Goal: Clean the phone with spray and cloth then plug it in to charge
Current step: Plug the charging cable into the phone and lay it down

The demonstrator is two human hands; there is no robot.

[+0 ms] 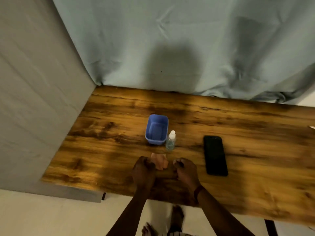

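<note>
Grip unclear—left hand [144, 169] hides cloth [159, 160].

Both forearms are bare from the lower edge of the view up to the hands, with no sleeves showing. The left hand [144, 169] wears nothing on its wrist or fingers that can be made out. Just behind the right hand [185, 169], the wrist carries a thin dark band [197, 192] with a reddish tint, wrapped once around. Below that band, two bare feet [177, 217] show, without shoes or socks. Beside the nearer foot is a scrap of pale checked cloth [177, 233], too cropped to identify.
</note>
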